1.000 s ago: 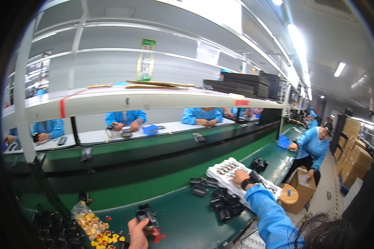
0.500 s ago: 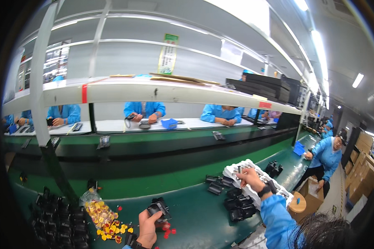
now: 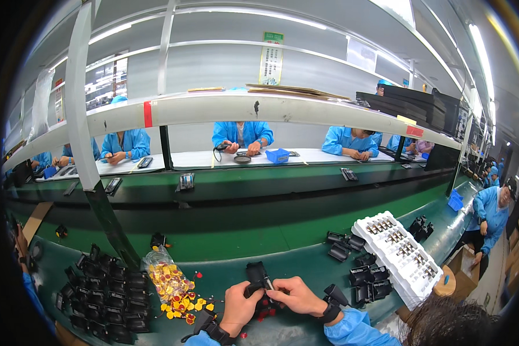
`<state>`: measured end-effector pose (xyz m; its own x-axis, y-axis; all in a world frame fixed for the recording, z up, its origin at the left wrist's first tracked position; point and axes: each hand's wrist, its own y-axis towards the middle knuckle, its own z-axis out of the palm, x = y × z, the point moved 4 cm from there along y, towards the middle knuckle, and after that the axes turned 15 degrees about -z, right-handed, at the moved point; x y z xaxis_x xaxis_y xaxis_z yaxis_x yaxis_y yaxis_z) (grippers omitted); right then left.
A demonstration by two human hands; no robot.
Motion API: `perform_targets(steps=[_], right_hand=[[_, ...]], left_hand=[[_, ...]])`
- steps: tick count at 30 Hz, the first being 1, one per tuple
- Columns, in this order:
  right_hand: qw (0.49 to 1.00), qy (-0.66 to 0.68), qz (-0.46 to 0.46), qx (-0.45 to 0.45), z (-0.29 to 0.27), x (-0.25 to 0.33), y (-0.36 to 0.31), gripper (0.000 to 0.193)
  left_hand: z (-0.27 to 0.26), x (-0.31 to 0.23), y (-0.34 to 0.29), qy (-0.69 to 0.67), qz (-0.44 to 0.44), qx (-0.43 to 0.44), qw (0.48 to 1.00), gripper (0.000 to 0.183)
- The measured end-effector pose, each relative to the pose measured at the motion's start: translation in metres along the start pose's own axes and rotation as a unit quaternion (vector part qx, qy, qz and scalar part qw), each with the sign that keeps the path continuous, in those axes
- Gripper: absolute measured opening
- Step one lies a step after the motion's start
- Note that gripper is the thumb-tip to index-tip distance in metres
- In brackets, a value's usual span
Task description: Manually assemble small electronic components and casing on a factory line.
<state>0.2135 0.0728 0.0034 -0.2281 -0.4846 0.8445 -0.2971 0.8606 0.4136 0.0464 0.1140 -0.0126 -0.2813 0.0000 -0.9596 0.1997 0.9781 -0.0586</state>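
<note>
In front of me, my left hand (image 3: pixel 239 305) is closed around a black plastic housing (image 3: pixel 256 271) with its flap tilted up. The fingers of my right hand (image 3: pixel 297 296) pinch a small metal part (image 3: pixel 268 283) against that housing. Both hands touch the same piece, and my fingers hide its lower portion. Small red pieces (image 3: pixel 263 314) lie on the bench just beneath. Left of my hands, yellow and red stickers (image 3: pixel 185 304) spill from a clear plastic bag (image 3: pixel 158 259).
Rows of black housings (image 3: pixel 106 294) fill the bench's left side; others (image 3: pixel 369 282) lie on the right. Beside them, a white tray (image 3: pixel 406 294) holds metal parts. A shelf beam (image 3: pixel 213 112) crosses ahead. Co-workers in blue sit beyond; a person (image 3: pixel 490 216) bends at far right.
My right hand has come from the white tray to the housing in my left hand, bringing a small metal part. The view has turned, shifting the scene rightward.
</note>
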Motion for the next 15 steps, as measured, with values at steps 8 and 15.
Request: perform_targets(steps=[8,15], right_hand=[[0.991,0.112,0.063,-0.026,0.009,-0.008,-0.009,0.027],[0.997,0.059,0.036,-0.017,0.018,0.001,-0.015,0.023]], left_hand=[[0.005,0.009,-0.002,-0.147,-0.045,0.073,0.985,0.017],[0.012,0.010,-0.012,-0.184,-0.055,0.103,0.976,0.014]])
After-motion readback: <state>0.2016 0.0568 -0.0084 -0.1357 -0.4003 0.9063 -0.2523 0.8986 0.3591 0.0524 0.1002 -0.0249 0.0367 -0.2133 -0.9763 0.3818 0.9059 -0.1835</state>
